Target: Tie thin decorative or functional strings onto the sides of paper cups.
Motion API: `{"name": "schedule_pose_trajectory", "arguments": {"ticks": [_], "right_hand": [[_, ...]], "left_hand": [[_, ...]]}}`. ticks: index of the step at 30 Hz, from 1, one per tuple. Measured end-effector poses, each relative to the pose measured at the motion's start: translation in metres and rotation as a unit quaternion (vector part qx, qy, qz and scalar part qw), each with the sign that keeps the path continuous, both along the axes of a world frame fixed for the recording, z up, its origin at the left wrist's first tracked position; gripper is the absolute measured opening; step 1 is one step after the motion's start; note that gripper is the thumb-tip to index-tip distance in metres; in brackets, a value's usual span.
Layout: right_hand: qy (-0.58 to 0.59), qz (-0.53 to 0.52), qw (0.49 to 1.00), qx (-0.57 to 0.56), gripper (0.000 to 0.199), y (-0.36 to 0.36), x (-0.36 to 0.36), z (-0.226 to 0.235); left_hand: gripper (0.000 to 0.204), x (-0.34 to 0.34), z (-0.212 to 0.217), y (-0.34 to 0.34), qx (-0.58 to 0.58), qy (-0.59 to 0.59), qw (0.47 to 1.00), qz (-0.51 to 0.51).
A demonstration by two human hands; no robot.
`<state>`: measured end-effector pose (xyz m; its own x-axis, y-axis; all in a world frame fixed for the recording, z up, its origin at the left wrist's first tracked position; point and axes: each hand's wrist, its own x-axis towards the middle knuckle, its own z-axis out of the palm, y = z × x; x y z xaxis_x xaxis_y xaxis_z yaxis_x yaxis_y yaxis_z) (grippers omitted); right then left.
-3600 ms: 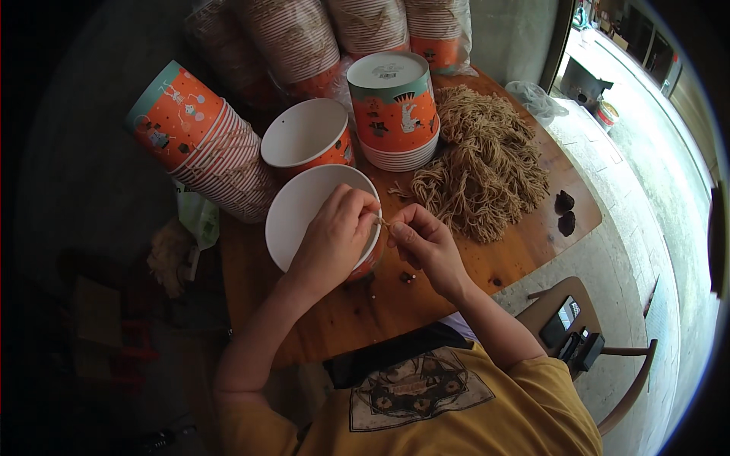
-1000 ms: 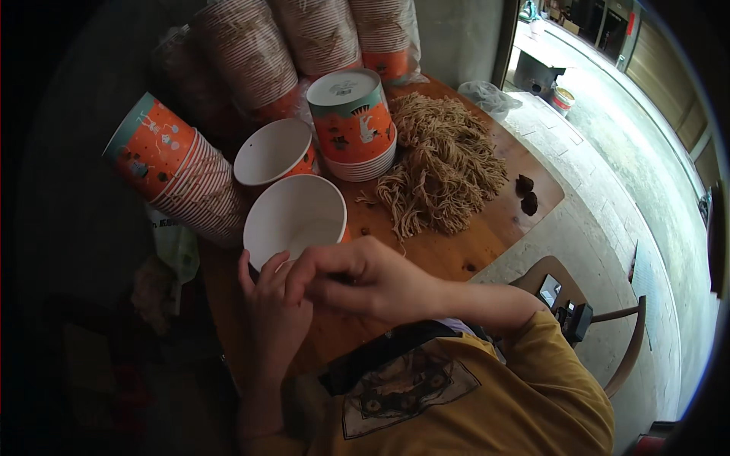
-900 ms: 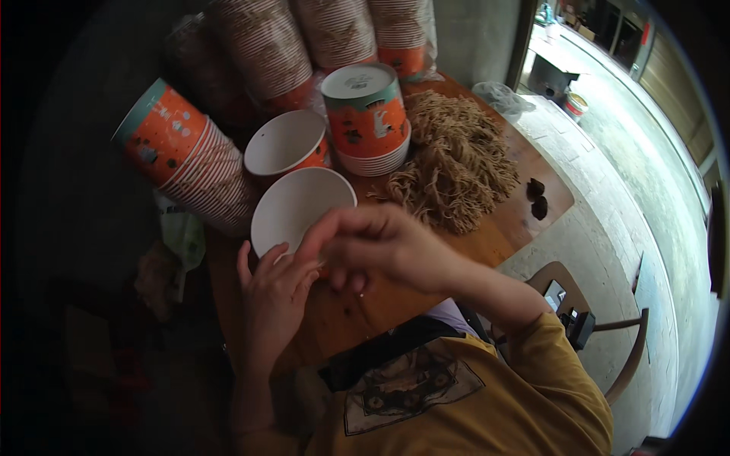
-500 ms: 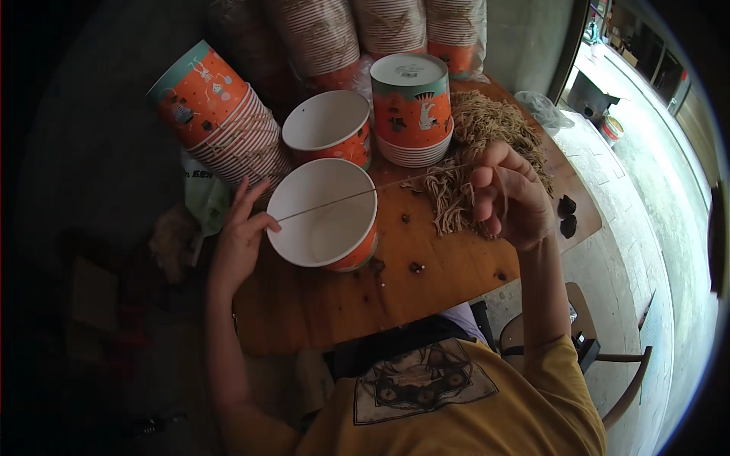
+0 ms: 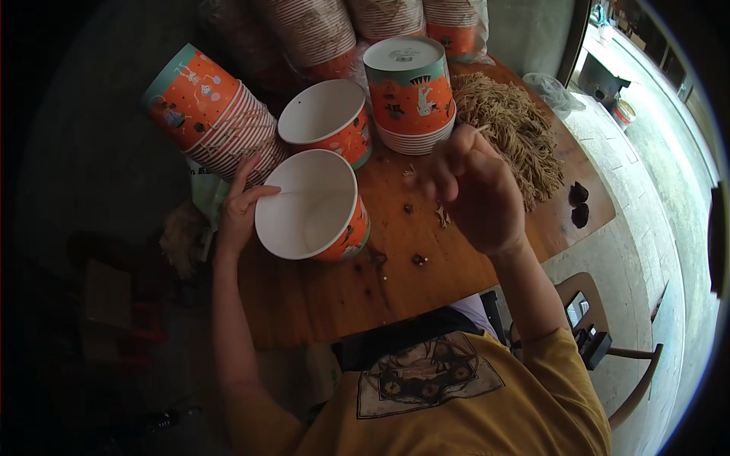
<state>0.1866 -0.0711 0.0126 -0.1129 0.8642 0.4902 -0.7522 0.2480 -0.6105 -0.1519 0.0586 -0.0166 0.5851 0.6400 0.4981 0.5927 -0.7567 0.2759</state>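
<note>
An orange paper tub (image 5: 351, 228) with a white inside stands tilted on the table, its mouth toward me. My left hand (image 5: 239, 213) grips its left rim, thumb over the edge and fingers along the outside. To the right, my right hand (image 5: 483, 194) is raised above the table, bent fingers smeared by motion; whether it holds a cord cannot be made out. A second open tub (image 5: 334, 140) stands just behind the first. Beyond my right hand lies a heap of tan cords (image 5: 513, 129).
A leaning stack of tubs (image 5: 201, 102) is at the left, and an upside-down stack (image 5: 411, 95) stands at the back. Bagged tubs (image 5: 315, 38) line the far side. Dark pieces (image 5: 579, 205) lie near the right edge of the wooden table (image 5: 327, 304). A chair (image 5: 639, 380) stands at the right.
The thin cord stretched between my hands across the tub's mouth no longer shows. My right hand has moved left and nearer; the tub has shifted slightly left and tilted.
</note>
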Motion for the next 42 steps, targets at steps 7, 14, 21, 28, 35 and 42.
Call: {"name": "schedule_pose_trajectory", "arguments": {"ticks": [7, 14, 21, 28, 35, 42], "right_hand": [[-0.158, -0.103, 0.980, -0.063, 0.012, -0.005, -0.006, 0.002], [-0.227, -0.096, 0.966, -0.083, 0.008, -0.002, -0.018, -0.009], [-0.228, -0.174, 0.958, -0.005, 0.012, 0.003, -0.015, -0.038], [-0.228, -0.132, 0.965, -0.012, 0.013, 0.003, -0.030, -0.040], [-0.352, -0.179, 0.919, -0.009, 0.010, 0.005, -0.039, -0.042], [-0.423, -0.274, 0.863, 0.020, 0.007, 0.004, -0.060, -0.043]], "left_hand": [[0.019, 0.037, 0.011, -0.061, 0.039, -0.217, 0.966, 0.137], [0.028, 0.115, 0.022, -0.107, -0.297, -0.081, 0.947, 0.089], [0.025, 0.093, 0.049, -0.096, -0.449, -0.195, 0.868, 0.077], [0.018, 0.074, 0.062, -0.092, -0.473, -0.219, 0.850, 0.079], [0.015, 0.072, 0.061, -0.090, -0.502, -0.245, 0.827, 0.068], [0.019, 0.082, 0.061, -0.092, -0.498, -0.248, 0.829, 0.063]]}}
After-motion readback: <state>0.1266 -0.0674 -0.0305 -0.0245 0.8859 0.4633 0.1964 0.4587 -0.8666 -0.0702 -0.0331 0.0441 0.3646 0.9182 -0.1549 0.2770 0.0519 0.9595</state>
